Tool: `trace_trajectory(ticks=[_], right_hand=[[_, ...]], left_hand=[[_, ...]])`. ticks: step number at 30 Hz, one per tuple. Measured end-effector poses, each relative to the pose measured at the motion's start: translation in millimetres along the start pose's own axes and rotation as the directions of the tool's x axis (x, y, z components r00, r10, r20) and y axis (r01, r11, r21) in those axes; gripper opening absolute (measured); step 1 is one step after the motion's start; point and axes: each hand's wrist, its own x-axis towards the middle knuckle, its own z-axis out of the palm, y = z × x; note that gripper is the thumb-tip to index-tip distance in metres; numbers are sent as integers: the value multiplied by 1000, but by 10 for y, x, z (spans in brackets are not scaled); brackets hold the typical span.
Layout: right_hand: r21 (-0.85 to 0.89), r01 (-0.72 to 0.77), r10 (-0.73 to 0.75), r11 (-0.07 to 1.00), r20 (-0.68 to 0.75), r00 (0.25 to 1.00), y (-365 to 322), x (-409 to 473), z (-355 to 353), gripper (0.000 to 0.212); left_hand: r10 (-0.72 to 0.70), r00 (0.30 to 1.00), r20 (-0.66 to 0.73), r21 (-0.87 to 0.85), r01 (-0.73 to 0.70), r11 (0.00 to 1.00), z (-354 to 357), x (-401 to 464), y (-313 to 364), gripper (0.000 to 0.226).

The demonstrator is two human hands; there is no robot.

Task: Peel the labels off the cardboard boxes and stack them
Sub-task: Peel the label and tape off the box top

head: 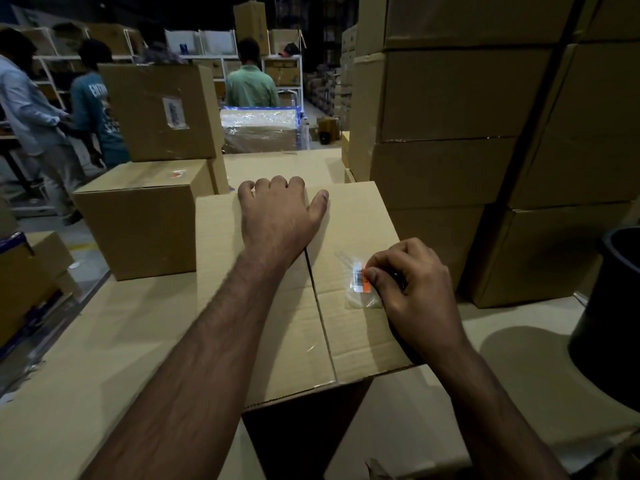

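Pinching now at the right edge of the label (360, 279), right hand (415, 292) curled tight, thumb and forefinger tips closed on the orange end, other fingers tucked under. Hard to tell whether that edge has lifted or sits flat yet. Lying just left of the grip, running its long way toward and away from the body, barcode strip white on the far side from the fingertips, all under a patch of clear film on the right flap of the cardboard box (277, 341). So, by the look of it, a pull leftward, across the short way of the label, toward the centre seam. Up at the far edge of the box, left hand (277, 216) spread flat, fingers hooked over the rim, thumb out along the top, pinning things down; well apart from the label, so no help with the peel itself. Box sitting on a counter (104, 341) covered in cardboard sheet. Beyond, at left, a second box (138, 223) with an orange label of its own, untouched. At right, a stack of boxes (450, 133) rising high, close beside the working hand. Dark bin (609, 306) at the far right edge.
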Motion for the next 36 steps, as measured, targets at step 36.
trace_trajectory(ticks=[36], right_hand=[[-57,36,-36,998,4,999,-14,-18,-4,17]], left_hand=[[-2,999,32,17,1,1000,15,45,-6,60]])
